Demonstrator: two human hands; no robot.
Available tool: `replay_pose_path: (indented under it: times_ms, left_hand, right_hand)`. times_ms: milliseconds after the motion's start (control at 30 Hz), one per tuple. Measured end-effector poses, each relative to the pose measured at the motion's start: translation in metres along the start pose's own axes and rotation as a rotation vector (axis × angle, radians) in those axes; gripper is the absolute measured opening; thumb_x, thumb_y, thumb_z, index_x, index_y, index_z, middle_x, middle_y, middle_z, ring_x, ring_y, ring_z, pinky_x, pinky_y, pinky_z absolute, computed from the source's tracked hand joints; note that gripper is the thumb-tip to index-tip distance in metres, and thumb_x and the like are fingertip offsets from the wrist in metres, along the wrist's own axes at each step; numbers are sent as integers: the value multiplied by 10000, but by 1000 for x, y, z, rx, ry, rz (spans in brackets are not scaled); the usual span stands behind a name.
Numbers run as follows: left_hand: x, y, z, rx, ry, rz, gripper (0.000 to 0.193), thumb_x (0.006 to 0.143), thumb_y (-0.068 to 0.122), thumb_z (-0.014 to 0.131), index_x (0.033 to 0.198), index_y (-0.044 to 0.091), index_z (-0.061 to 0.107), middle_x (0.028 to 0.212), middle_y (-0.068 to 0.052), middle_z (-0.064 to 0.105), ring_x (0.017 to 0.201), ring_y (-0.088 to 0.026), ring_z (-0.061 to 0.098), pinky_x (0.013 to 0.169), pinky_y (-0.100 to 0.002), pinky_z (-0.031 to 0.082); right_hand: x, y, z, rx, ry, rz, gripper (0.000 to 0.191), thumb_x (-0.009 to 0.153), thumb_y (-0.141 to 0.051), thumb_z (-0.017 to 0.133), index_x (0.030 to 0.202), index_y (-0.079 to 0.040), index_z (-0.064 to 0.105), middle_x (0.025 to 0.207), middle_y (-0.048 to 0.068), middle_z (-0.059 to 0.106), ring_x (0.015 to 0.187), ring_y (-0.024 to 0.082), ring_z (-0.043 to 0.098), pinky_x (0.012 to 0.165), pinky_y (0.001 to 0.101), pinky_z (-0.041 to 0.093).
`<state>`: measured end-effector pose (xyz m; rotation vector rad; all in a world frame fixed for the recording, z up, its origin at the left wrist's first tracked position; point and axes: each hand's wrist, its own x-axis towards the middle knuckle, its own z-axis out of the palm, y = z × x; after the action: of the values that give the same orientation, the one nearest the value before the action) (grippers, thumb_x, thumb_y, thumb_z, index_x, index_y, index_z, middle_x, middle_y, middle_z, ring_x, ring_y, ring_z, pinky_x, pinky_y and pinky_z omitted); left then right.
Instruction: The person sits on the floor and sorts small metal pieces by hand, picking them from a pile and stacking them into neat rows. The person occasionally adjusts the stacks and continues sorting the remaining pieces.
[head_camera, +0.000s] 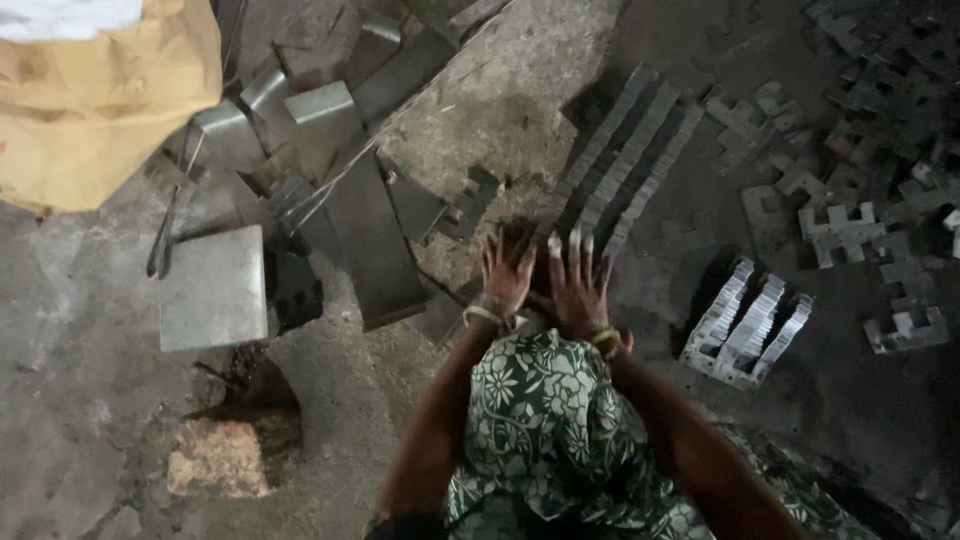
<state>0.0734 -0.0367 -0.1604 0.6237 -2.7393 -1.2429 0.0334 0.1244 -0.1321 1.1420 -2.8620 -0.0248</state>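
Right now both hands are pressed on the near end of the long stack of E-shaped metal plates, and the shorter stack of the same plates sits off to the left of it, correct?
Not quite. The left hand and right hand do rest on the near end of the long stack, but the shorter stack sits to its right, not its left, as the head view shows.
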Motion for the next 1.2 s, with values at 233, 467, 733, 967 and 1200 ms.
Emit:
replay_pose_path:
  times_ms: [233,467,733,967,1200]
  left_hand:
    - [-8,2,-2,57,54,86,692,1030,639,272,1593,260,407,1724,-129,114,1566,-490,-32,1248,-619,-22]
    - [-17,10,-14,77,68,38,695,1020,665,233,1569,287,430,1733,-177,75,1575,-476,-47,1263,-599,-33]
    - [2,11,-47,44,-88,-162,993,877,858,293,1645,244,153,1714,-162,-42,1570,-452,-100,1217,-631,-60]
    - [30,87,-84,-273,129,223,704,1084,604,361,1605,131,385,1713,-139,283,1618,-354,194,1322,-503,124]
    - [-30,246,42,-315,-353,145,847,880,614,636,1589,223,389,1670,-156,246,1531,-349,237,1212,-455,273]
  right_hand:
    - [-7,-9,-4,214,-163,107,848,925,-456,563,1611,-105,209,1680,240,105,1556,424,64,1173,712,29]
    - [-2,-15,-12,82,-37,74,747,976,-500,524,1582,-112,320,1660,253,176,1560,437,120,1186,723,58]
    - [-2,16,-69,473,-70,101,780,900,-547,551,1532,-107,430,1471,323,411,1335,559,360,1053,713,312]
    - [-87,216,-111,364,235,354,643,864,-368,754,1405,-69,577,1379,242,599,1184,435,598,936,532,525]
    - [-120,274,-110,408,-64,714,568,937,-495,697,1311,-68,681,1279,216,723,1149,385,683,1013,465,559]
